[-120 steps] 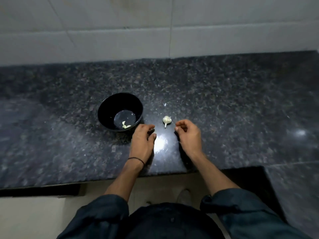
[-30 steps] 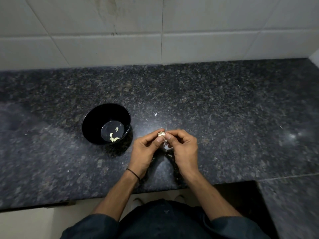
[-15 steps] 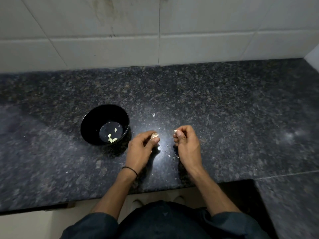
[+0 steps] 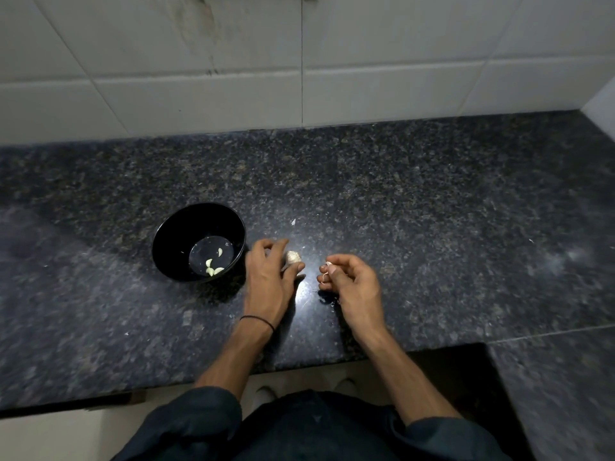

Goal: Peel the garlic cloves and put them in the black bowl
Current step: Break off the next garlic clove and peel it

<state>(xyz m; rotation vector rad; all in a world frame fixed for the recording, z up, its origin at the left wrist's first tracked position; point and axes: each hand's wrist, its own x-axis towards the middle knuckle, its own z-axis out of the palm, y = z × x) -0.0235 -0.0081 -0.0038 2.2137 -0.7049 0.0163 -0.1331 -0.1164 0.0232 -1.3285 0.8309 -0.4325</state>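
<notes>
The black bowl (image 4: pixel 176 239) stands on the dark granite counter, left of my hands, with several peeled garlic cloves (image 4: pixel 214 265) on its bottom. My left hand (image 4: pixel 269 277) sits just right of the bowl and holds a small piece of a garlic bulb (image 4: pixel 293 257) between thumb and fingers. A hand's width to the right, my right hand (image 4: pixel 352 284) has its fingers curled and pinches a small garlic clove (image 4: pixel 327 266), with a thin strip of skin hanging from it.
The granite counter (image 4: pixel 416 211) runs to a white tiled wall (image 4: pixel 299 61) at the back. A small white flake of skin (image 4: pixel 293 222) lies behind my hands. The counter's front edge is at my waist, with a lower dark step (image 4: pixel 549 377) at the right.
Four seconds ago the garlic piece lay on the counter between my hands. A second ago both hands worked on it together. Now they have parted, left keeping the bulb piece, right a clove.
</notes>
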